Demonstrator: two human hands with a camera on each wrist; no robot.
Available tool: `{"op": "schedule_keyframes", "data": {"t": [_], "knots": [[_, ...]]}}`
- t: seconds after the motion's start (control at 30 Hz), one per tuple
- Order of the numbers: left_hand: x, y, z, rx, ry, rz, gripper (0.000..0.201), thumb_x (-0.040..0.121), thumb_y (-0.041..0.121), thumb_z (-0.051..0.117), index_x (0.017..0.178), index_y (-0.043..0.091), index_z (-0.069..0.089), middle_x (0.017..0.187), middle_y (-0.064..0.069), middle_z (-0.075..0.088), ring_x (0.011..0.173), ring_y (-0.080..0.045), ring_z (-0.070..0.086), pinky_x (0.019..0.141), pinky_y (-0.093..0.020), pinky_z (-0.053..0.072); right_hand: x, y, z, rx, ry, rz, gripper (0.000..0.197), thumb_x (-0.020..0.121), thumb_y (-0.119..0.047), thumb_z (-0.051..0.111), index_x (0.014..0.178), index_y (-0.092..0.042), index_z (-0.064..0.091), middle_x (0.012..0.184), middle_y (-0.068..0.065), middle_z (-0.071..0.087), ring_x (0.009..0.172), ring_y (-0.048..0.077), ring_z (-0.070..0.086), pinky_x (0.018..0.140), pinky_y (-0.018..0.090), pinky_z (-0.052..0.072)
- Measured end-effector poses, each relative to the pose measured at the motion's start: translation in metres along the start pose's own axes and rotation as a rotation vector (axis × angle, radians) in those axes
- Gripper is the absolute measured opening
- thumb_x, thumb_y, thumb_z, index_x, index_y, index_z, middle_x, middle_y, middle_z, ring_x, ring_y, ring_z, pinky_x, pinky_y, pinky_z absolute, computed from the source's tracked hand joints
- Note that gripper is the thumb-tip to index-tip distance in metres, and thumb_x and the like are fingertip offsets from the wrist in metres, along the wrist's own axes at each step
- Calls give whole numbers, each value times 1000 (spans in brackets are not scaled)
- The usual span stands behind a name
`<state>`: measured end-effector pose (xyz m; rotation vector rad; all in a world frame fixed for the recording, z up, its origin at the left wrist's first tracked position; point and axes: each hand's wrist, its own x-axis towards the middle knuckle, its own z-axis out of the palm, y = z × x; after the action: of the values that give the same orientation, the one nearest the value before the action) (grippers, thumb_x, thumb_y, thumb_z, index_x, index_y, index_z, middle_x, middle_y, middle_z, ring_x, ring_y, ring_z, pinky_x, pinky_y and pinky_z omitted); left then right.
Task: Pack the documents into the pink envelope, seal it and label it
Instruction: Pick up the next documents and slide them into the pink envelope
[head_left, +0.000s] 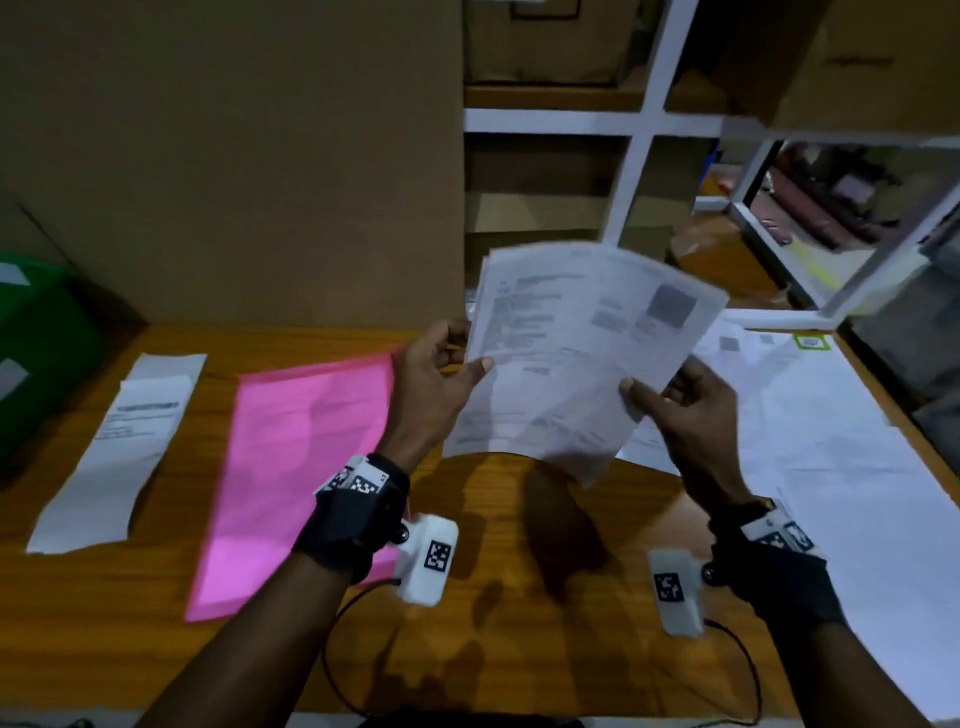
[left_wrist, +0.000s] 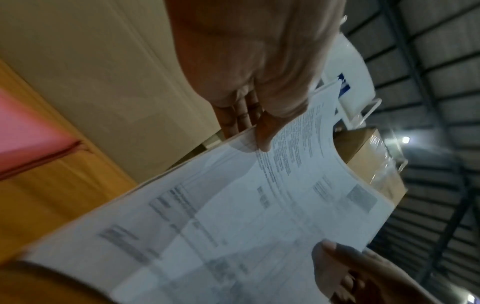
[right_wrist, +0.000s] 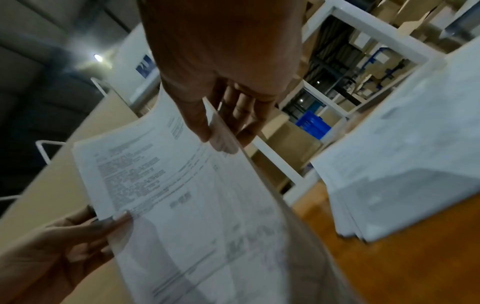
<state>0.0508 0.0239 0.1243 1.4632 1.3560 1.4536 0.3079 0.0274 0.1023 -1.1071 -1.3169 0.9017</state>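
Note:
Both hands hold a thin sheaf of printed documents (head_left: 576, 353) in the air above the wooden table (head_left: 519, 571). My left hand (head_left: 441, 364) pinches the sheaf's left edge, thumb on top, fingers behind. My right hand (head_left: 675, 400) pinches the lower right edge. The left wrist view shows the thumb pressed on the documents (left_wrist: 233, 205); the right wrist view shows the documents (right_wrist: 182, 195) pinched between thumb and fingers. The pink envelope (head_left: 301, 467) lies flat on the table, left of my left hand. A long white label strip (head_left: 119, 447) lies further left.
A pile of white papers (head_left: 831, 441) covers the table's right side. A green bin (head_left: 36, 338) stands at the far left. A tall cardboard box (head_left: 234, 156) rises behind the table, and white shelving (head_left: 639, 130) with boxes stands at the back right.

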Motion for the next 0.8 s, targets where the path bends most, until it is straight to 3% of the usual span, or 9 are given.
{"op": "schedule_keyframes", "data": {"t": [0.13, 0.2, 0.3, 0.43, 0.53, 0.63, 0.8], "knots": [[-5, -17, -5, 47, -46, -40, 30, 84, 2, 69, 110, 15, 61, 105, 4, 65, 99, -12, 64, 75, -23, 58, -6, 12, 8, -47, -53, 103, 32, 85, -1, 71, 117, -3, 66, 106, -5, 72, 93, 2, 70, 80, 26, 60], [-2, -16, -10, 36, -29, -16, 34, 85, 3, 68, 116, 13, 60, 112, 2, 65, 104, -12, 63, 77, -23, 58, 1, 8, 6, -44, -50, 58, 30, 85, -2, 72, 114, -8, 67, 108, -4, 73, 97, 6, 70, 78, 23, 59], [0, -14, -9, -7, 16, 19, 35, 85, 3, 68, 114, 20, 59, 112, 3, 66, 105, -7, 63, 78, -23, 57, 13, 5, 0, -76, -61, 3, 28, 85, -6, 73, 113, -8, 68, 110, -2, 73, 100, 12, 70, 80, 27, 58], [-2, -27, 5, 57, 45, -25, 30, 85, 5, 69, 113, 13, 63, 111, 0, 68, 103, -16, 65, 81, -27, 57, 11, 23, -1, -156, -143, 69, 27, 83, -2, 73, 108, -10, 66, 103, -7, 70, 92, -1, 68, 74, 22, 60], [-3, -29, 11, 98, 57, -19, 29, 85, 8, 69, 114, 12, 63, 112, 1, 68, 100, -9, 64, 79, -26, 57, 17, 30, -9, -135, -167, 125, 29, 83, 0, 73, 109, -11, 64, 102, -5, 69, 86, -7, 68, 68, 13, 56], [-3, -27, 16, 71, 70, -8, 29, 85, 7, 69, 112, 14, 62, 110, 7, 66, 98, -1, 63, 78, -20, 56, 23, 29, -15, -81, -163, 122, 29, 83, 1, 72, 108, -11, 65, 101, -11, 69, 85, -7, 68, 66, 12, 55], [2, -37, 17, -6, 85, -106, 23, 84, 5, 71, 106, 8, 67, 107, 0, 72, 96, -15, 68, 82, -36, 56, 20, 43, -11, -154, -220, 142, 26, 82, -1, 74, 107, -8, 68, 98, -2, 71, 88, 4, 71, 65, 15, 55]]}}
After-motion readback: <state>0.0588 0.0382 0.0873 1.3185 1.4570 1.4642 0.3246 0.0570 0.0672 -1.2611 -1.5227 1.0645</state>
